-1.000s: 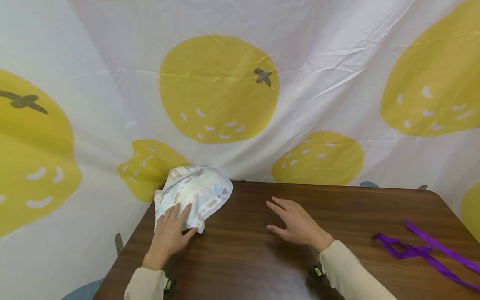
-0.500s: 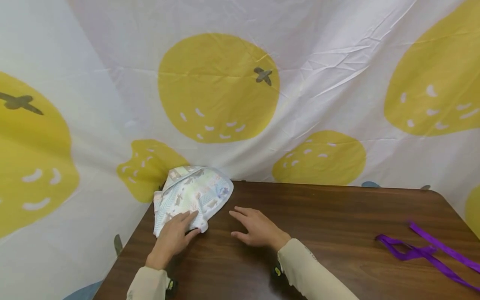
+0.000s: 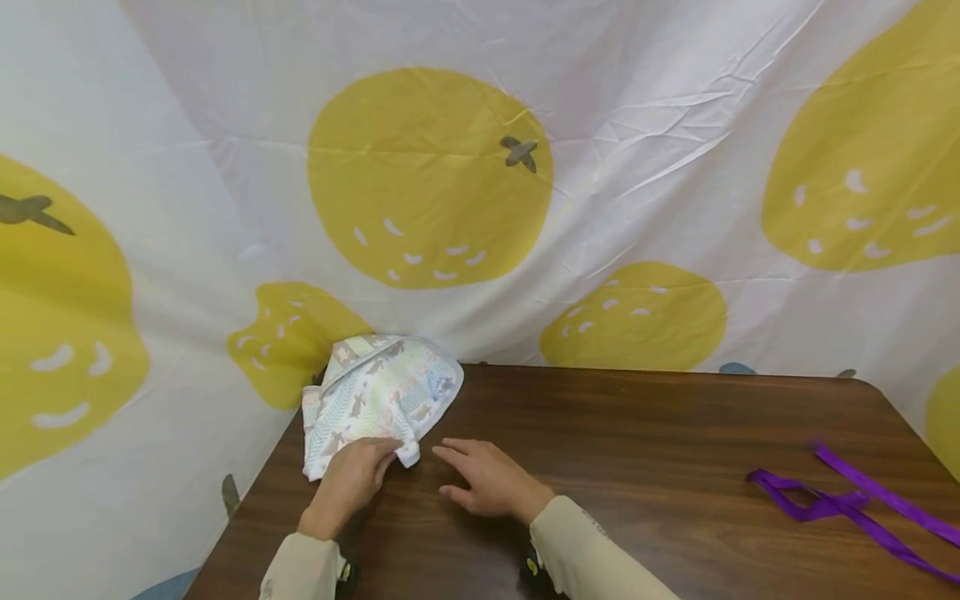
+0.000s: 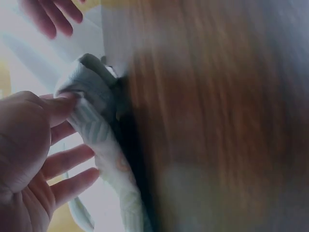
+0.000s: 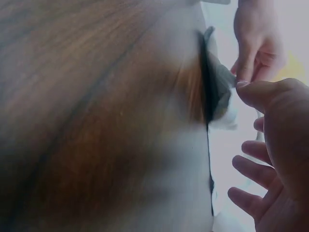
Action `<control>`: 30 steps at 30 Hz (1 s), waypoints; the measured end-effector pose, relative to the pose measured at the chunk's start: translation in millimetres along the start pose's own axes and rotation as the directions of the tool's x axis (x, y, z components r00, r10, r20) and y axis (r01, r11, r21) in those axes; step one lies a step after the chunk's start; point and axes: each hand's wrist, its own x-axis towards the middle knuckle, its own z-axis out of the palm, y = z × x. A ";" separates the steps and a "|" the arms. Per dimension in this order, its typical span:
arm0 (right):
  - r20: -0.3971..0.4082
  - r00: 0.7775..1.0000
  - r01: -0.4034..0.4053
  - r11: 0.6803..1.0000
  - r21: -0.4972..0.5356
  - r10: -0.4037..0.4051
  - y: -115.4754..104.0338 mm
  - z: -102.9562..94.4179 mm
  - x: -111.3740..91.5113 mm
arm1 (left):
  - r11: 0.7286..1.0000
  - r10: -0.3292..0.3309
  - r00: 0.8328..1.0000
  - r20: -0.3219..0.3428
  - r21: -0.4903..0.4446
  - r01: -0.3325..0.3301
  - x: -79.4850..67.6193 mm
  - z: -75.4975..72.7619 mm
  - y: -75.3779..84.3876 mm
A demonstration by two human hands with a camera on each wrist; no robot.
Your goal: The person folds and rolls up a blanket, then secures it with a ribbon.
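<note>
One printed cloth, rumpled, with one hand pinching its near edge

The work is seemingly at an early stage: one grip is in place, and the cloth is lying uneven rather than flat. The left hand is pinching the near edge between thumb and forefinger, its other fingers spreading apart. The right hand is hovering just beside the cloth, fingers apart, holding nothing; a second grip is not yet showing. Any smoothing or folding is remaining undone, as far as this moment is showing.

The cloth is covering the far left corner of the desk, close to a lemon-patterned hanging. It is showing small brown animal shapes over pale green, blue and white, with a rounded, bound edge curving at the right and a fold crossing the upper left. A small corner is puckering beside the left fingertips. Both wrist views are blurring, so the number of layers being pinched is hard to tell. A purple ribbon is lying well apart, at the right.
</note>
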 end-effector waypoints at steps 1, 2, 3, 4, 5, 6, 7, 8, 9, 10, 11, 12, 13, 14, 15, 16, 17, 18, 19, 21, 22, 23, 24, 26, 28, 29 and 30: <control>-0.009 1.000 0.004 1.000 0.004 -0.004 -0.9 0.5 0.1 | 1.000 0.002 1.000 0.000 -0.016 -0.002 0.6 -0.6 1.2; -0.016 1.000 0.007 1.000 0.009 -0.007 -1.8 0.7 0.0 | 0.999 0.007 1.000 -0.001 -0.033 -0.007 1.1 -1.1 2.4; -0.027 1.000 0.012 1.000 0.010 -0.012 -2.1 1.4 0.3 | 0.999 0.015 1.000 -0.004 -0.049 -0.015 1.7 -1.7 4.0; -0.043 0.999 0.016 1.000 0.012 -0.015 -2.5 1.5 0.5 | 0.997 0.027 1.000 -0.006 -0.071 -0.027 2.3 -2.5 5.8; -0.059 0.998 0.017 1.000 0.012 -0.016 -2.7 1.6 0.6 | 0.995 0.041 0.999 -0.009 -0.096 -0.042 2.9 -3.2 7.6; -0.075 0.997 0.016 1.000 0.012 -0.015 -2.8 1.3 0.6 | 0.991 0.054 0.998 -0.009 -0.118 -0.055 3.5 -3.9 9.4; -0.093 0.996 0.015 1.000 0.007 -0.015 -2.5 1.2 0.6 | 0.988 0.069 0.998 -0.011 -0.141 -0.070 4.0 -4.9 11.6; -0.109 0.994 0.011 1.000 0.007 -0.010 -2.1 1.0 0.6 | 0.982 0.080 0.997 -0.004 -0.170 -0.080 4.7 -5.9 13.9; -0.122 0.993 0.006 1.000 0.009 -0.004 -1.8 0.1 0.4 | 0.975 0.089 0.996 0.007 -0.206 -0.086 5.4 -7.5 16.6; -0.132 0.991 -0.001 1.000 0.014 0.003 -1.4 -0.7 0.2 | 0.967 0.099 0.995 0.019 -0.236 -0.092 6.0 -9.1 19.4; -0.138 0.990 -0.006 1.000 0.021 0.009 -0.9 -1.3 -0.4 | 0.961 0.105 0.994 0.028 -0.259 -0.094 6.5 -10.4 22.0; -0.149 0.989 -0.007 1.000 0.026 0.011 -0.3 -1.6 -1.0 | 0.953 0.111 0.993 0.037 -0.288 -0.096 6.7 -11.9 24.8; -0.159 0.987 -0.010 0.999 0.033 0.015 0.7 -1.9 -1.7 | 0.945 0.120 0.992 0.045 -0.312 -0.100 7.0 -13.2 27.4; -0.169 0.985 -0.011 0.999 0.039 0.018 1.5 -2.1 -2.6 | 0.935 0.125 0.991 0.054 -0.340 -0.099 7.2 -14.2 29.7; -0.180 0.983 -0.011 0.999 0.043 0.019 2.3 -2.3 -3.6 | 0.927 0.131 0.990 0.056 -0.360 -0.102 7.1 -14.9 31.5; -0.193 0.981 -0.010 0.999 0.043 0.018 3.6 -1.6 -4.7 | 0.920 0.137 0.989 0.054 -0.376 -0.107 6.8 -15.0 33.2; -0.205 0.979 -0.008 0.999 0.042 0.016 4.6 -1.4 -6.1 | 0.911 0.139 0.989 0.054 -0.399 -0.107 6.7 -15.0 34.5; -0.214 0.977 -0.008 0.999 0.040 0.016 5.9 -0.8 -7.1 | 0.901 0.141 0.988 0.057 -0.421 -0.105 6.4 -14.8 35.7; -0.219 0.976 -0.009 0.999 0.040 0.017 6.9 -0.7 -8.1 | 0.893 0.140 0.988 0.063 -0.440 -0.098 6.4 -14.8 36.6; -0.222 0.975 -0.009 0.999 0.042 0.018 8.6 -0.4 -10.1 | 0.875 0.135 0.988 0.079 -0.478 -0.081 6.3 -14.9 38.4; -0.224 0.974 -0.011 0.999 0.044 0.021 9.3 -0.4 -11.0 | 0.867 0.133 0.987 0.087 -0.493 -0.073 6.4 -15.2 39.3; -0.224 0.974 -0.016 0.999 0.048 0.026 10.1 -0.4 -12.2 | 0.859 0.131 0.987 0.095 -0.508 -0.065 6.5 -15.6 40.2; -0.226 0.974 -0.019 0.998 0.057 0.031 11.1 -0.5 -13.3 | 0.855 0.128 0.986 0.102 -0.516 -0.058 6.6 -15.8 40.9; -0.238 0.970 -0.030 0.995 0.091 0.051 13.3 -1.1 -15.5 | 0.845 0.121 0.986 0.113 -0.533 -0.043 7.1 -16.8 42.8; -0.253 0.964 -0.046 0.989 0.141 0.081 16.2 -2.0 -17.8 | 0.837 0.112 0.987 0.118 -0.546 -0.030 7.5 -17.7 44.8; -0.260 0.960 -0.055 0.983 0.173 0.099 17.9 -2.7 -19.0 | 0.832 0.107 0.987 0.120 -0.554 -0.023 7.7 -17.9 45.9; -0.268 0.956 -0.062 0.977 0.204 0.116 19.5 -3.6 -20.2 | 0.828 0.104 0.987 0.122 -0.561 -0.018 7.9 -18.0 47.2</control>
